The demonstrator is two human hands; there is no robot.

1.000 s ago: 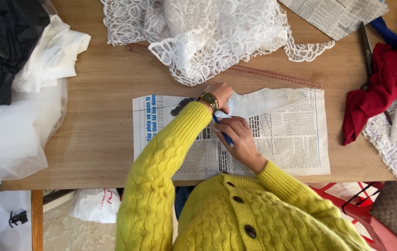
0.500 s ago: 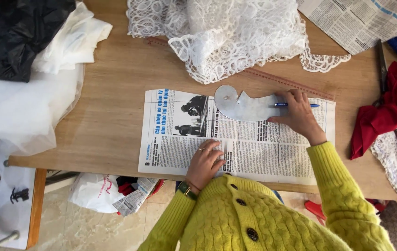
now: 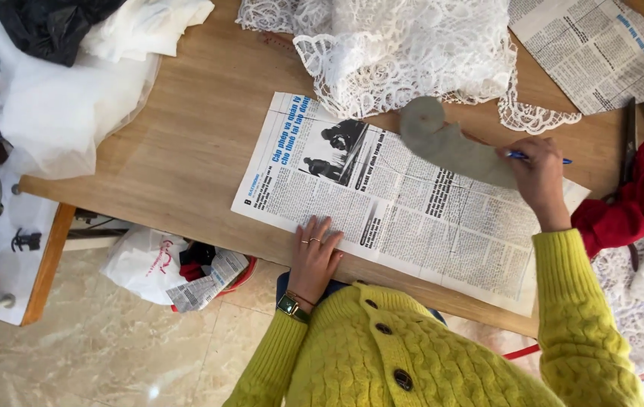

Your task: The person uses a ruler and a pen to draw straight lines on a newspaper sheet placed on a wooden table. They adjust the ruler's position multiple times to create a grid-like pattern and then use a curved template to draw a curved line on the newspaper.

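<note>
Newspaper [image 3: 412, 218] lies spread flat along the near edge of the wooden table [image 3: 179, 143], its top edge tucked just under a heap of white lace [image 3: 412, 45]. A grey curved template [image 3: 446, 143] rests on the paper's upper right part. The right hand [image 3: 537, 177] presses on the template's right end, fingers curled around a blue pen [image 3: 544, 158]. The left hand [image 3: 313, 256] lies flat and open on the paper's near edge, fingers spread, holding nothing. Red cloth [image 3: 638, 207] sits just beside the right wrist.

Sewing workshop (lace [image 3: 412, 53], fabric heaps [image 3: 58, 98])
</note>
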